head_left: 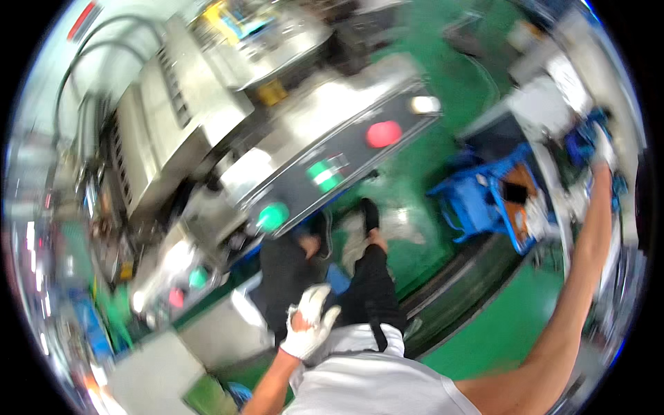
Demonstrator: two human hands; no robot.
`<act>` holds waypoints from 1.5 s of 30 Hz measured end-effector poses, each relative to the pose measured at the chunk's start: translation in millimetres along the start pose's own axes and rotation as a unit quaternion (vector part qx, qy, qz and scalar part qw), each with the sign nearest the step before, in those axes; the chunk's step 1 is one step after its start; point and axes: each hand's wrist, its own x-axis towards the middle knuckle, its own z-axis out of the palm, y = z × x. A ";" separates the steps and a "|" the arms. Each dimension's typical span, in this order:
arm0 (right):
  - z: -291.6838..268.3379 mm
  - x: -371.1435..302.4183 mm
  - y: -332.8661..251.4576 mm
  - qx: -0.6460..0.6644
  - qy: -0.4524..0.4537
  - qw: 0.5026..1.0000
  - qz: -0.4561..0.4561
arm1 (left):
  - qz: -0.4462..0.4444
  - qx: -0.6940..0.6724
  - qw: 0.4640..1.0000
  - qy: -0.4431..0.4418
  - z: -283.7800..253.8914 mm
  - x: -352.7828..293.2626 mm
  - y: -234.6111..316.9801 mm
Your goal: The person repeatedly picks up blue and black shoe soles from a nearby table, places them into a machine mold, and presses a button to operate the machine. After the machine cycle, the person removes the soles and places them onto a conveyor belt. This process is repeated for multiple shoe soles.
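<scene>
My left hand (309, 324), in a white glove that leaves some skin bare, hovers over my lap near my waist. Its fingers are apart and nothing shows in them. Far out to the right, my right arm is stretched toward a cluttered bench (546, 162). The gloved right hand (603, 146) is beside a dark blue bundle (577, 144); blur hides its fingers, so I cannot tell whether it grips anything.
Ahead, a grey control panel (353, 155) carries a red button (384, 134) and green buttons (273, 216). Metal machinery (173, 104) stands behind it at the left. A blue stool (470, 207) is on the green floor at the right. A dark curved rail (456, 283) crosses the floor.
</scene>
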 end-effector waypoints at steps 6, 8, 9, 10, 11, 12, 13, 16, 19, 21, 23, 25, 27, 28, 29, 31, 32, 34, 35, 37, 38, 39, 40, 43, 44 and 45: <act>138.9 -300.4 43.6 -0.132 0.070 0.951 -0.271 | -0.231 0.036 0.955 0.180 -80.8 -107.2 -74.5; 195.6 -408.0 84.4 -0.092 -0.106 0.971 -0.193 | -0.314 0.121 0.910 0.242 -91.1 -190.3 -145.1; 224.3 -470.2 82.7 -0.090 -0.184 0.968 -0.146 | -0.396 0.087 0.862 0.304 -88.9 -240.5 -172.3; 238.1 -461.9 153.4 -0.100 -0.287 0.933 -0.191 | -0.480 0.075 0.816 0.314 -83.3 -299.7 -206.9; 256.7 -504.2 151.7 -0.105 -0.347 0.921 -0.144 | -0.504 0.059 0.790 0.344 -71.2 -354.0 -223.2; 273.5 -531.0 161.4 -0.038 -0.400 0.910 -0.101 | -0.569 0.054 0.739 0.357 -56.3 -419.2 -238.5; 285.4 -556.5 151.2 -0.073 -0.449 0.882 -0.124 | -0.632 0.046 0.681 0.367 -28.3 -491.7 -249.1; 304.2 -624.7 96.9 -0.154 -0.538 0.802 -0.211 | -0.812 -0.018 0.508 0.288 79.1 -656.6 -230.4; 327.7 -628.2 85.5 -0.222 -0.586 0.744 -0.231 | -0.877 -0.062 0.311 0.361 200.2 -706.4 -172.4; 342.1 -639.9 71.4 -0.256 -0.597 0.706 -0.282 | -0.886 -0.188 0.253 0.340 225.7 -642.5 -137.7; 351.2 -667.8 41.7 -0.287 -0.604 0.680 -0.302 | -0.778 -0.343 0.225 0.475 224.9 -585.0 -114.6; 371.2 -657.1 41.0 -0.275 -0.633 0.652 -0.313 | -0.761 -0.254 0.240 0.547 247.7 -578.8 -129.0; 387.8 -654.9 34.9 -0.263 -0.652 0.637 -0.317 | -0.743 -0.122 0.291 0.590 285.9 -591.6 -165.9; 391.0 -663.0 27.3 -0.243 -0.662 0.630 -0.324 | -0.798 -0.047 0.297 0.522 250.2 -561.3 -159.7; 392.0 -669.8 20.2 -0.223 -0.674 0.626 -0.322 | -0.814 -0.063 0.278 0.507 235.3 -553.1 -155.8; 388.9 -693.2 2.1 -0.225 -0.676 0.623 -0.321 | -0.798 -0.020 0.308 0.517 260.0 -571.6 -165.3; 386.3 -705.8 -6.4 -0.239 -0.672 0.617 -0.334 | -0.788 -0.030 0.290 0.542 259.7 -570.1 -167.1; 375.1 -739.6 -22.7 -0.257 -0.661 0.601 -0.368 | -0.759 0.028 0.351 0.547 278.9 -578.6 -174.4; 372.2 -749.2 -20.6 -0.211 -0.687 0.585 -0.376 | -0.736 0.033 0.393 0.551 277.0 -580.6 -180.6; 357.0 -791.2 -29.1 -0.217 -0.703 0.562 -0.378 | -0.680 0.032 0.468 0.563 221.0 -541.1 -182.6; 348.9 -818.2 -37.6 -0.209 -0.717 0.526 -0.406 | -0.645 0.041 0.510 0.567 207.6 -526.7 -188.0; 340.3 -842.3 -41.8 -0.200 -0.724 0.496 -0.435 | -0.607 0.031 0.553 0.570 166.9 -494.5 -184.8; 336.5 -860.0 -43.5 -0.152 -0.734 0.447 -0.488 | -0.567 0.019 0.594 0.570 124.5 -462.6 -178.5; 330.7 -906.1 -34.2 -0.054 -0.730 0.336 -0.592 | -0.364 0.016 0.717 0.594 30.7 -376.9 -154.6; 323.9 -918.6 -38.2 -0.061 -0.677 0.338 -0.651 | -0.319 0.018 0.758 0.568 -0.2 -347.6 -142.9; 315.7 -924.1 -43.0 -0.076 -0.617 0.343 -0.704 | -0.270 0.019 0.800 0.535 -31.9 -316.4 -128.6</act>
